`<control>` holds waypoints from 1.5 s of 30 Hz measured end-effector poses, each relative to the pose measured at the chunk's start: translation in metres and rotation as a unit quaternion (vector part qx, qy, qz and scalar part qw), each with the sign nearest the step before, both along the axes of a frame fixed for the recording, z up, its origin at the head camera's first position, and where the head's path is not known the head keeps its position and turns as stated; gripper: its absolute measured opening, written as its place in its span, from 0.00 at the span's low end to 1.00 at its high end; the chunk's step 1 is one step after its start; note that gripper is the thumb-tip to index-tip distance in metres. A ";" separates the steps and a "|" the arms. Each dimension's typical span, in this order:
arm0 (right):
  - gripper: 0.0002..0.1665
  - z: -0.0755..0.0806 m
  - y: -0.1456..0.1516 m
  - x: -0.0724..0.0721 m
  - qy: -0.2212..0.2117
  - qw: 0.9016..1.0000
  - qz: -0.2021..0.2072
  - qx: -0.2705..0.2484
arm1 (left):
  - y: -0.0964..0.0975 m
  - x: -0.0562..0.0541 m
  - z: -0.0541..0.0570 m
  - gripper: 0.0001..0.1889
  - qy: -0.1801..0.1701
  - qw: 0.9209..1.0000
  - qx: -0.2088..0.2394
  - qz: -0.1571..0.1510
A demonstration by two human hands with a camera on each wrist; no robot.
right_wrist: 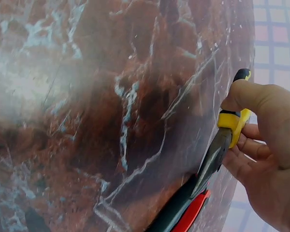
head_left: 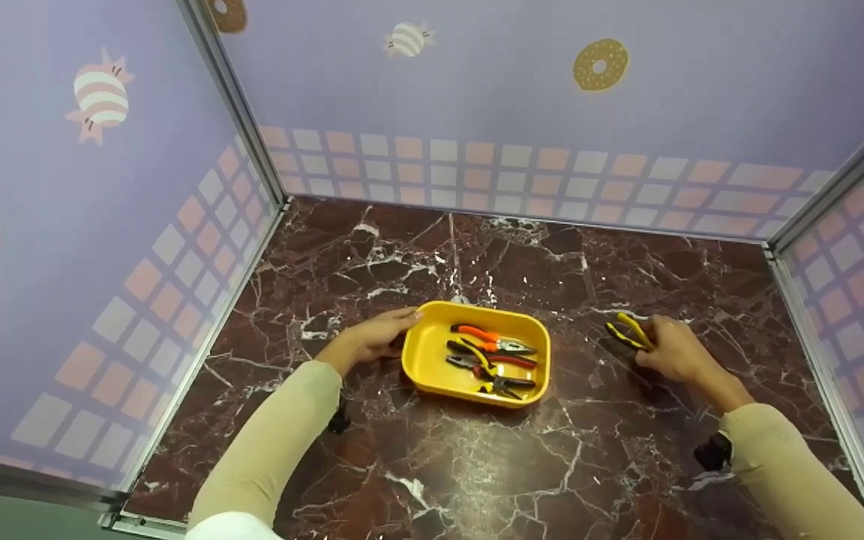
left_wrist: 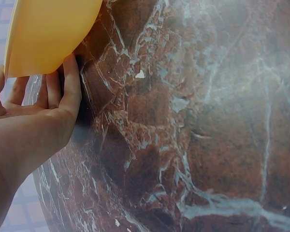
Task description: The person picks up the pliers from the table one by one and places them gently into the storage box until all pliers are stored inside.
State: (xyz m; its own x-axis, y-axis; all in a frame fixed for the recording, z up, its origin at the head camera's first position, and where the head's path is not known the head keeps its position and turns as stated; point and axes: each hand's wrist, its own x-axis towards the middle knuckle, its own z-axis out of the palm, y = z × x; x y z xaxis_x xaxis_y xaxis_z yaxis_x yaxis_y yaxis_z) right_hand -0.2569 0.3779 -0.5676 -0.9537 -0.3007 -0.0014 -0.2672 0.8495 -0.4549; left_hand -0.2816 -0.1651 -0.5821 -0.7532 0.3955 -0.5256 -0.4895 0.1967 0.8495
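Seemingly, several pliers (head_left: 493, 346) are already being stored in the yellow tray (head_left: 427, 352), which is being gripped by the left hand (head_left: 378, 334), while outside, unplaced yellow-handled pliers (head_left: 635, 330) are being pinched by the right hand (head_left: 678, 351).

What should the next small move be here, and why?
Probably carry the yellow-and-black pliers leftward until they are above the yellow bin: the right hand grips them off to its right, the left hand holds its opposite end, and other pliers already lie inside.
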 end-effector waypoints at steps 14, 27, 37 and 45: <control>0.25 0.005 -0.027 0.000 0.008 0.998 0.015 -0.052 | 0.002 -0.001 -0.002 0.32 -0.003 1.000 0.007 0.002; 0.27 0.021 -0.065 -0.003 0.010 0.994 0.022 -0.102 | 0.002 -0.006 0.001 0.34 0.000 1.000 0.012 -0.003; 0.24 0.025 -0.091 -0.007 0.050 0.988 0.063 -0.131 | 0.001 -0.004 -0.004 0.33 0.001 1.000 0.009 0.003; 0.24 0.029 -0.105 -0.004 0.055 0.986 0.079 -0.133 | 0.001 -0.004 -0.004 0.31 -0.006 1.000 0.017 0.006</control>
State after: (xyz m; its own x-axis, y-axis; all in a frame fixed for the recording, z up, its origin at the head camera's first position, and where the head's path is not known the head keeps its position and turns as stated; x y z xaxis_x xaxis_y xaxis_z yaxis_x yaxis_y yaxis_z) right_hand -0.2610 0.2729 -0.5384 -0.8850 -0.4212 0.1984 -0.4467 0.6483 -0.6166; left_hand -0.2851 -0.1642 -0.5859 -0.7512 0.4043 -0.5219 -0.5023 0.1629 0.8492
